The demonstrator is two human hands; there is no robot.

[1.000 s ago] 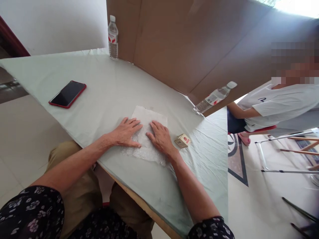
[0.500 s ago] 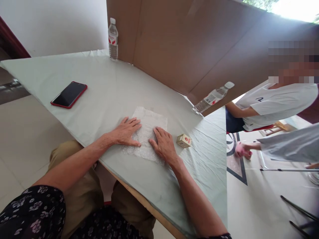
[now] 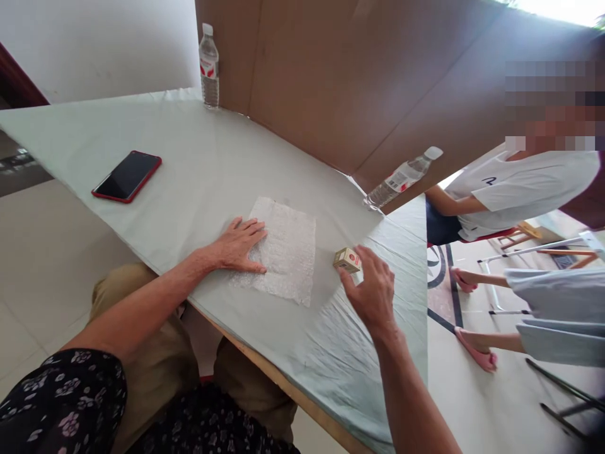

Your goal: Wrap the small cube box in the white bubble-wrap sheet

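Observation:
A sheet of bubble wrap point(image 3: 288, 252) lies flat on the table, its surface slightly crinkled. My left hand point(image 3: 241, 246) rests on its left edge, fingers spread and palm down. Right of the sheet stands a small cream-coloured box point(image 3: 347, 259) with a red mark on one face. Around the near right side of that box is my right hand point(image 3: 371, 287), thumb and fingers apart; whether they touch it I cannot tell.
A phone in a red case point(image 3: 127, 176) lies at the left. One water bottle point(image 3: 209, 66) stands by the brown partition point(image 3: 321, 82), another bottle point(image 3: 404, 178) near its right end. Beyond the table's right edge, a person in a white shirt point(image 3: 529, 189) sits.
My right hand has left the bubble wrap and moved right to the small box. The left hand stays on the sheet. The view has shifted slightly.

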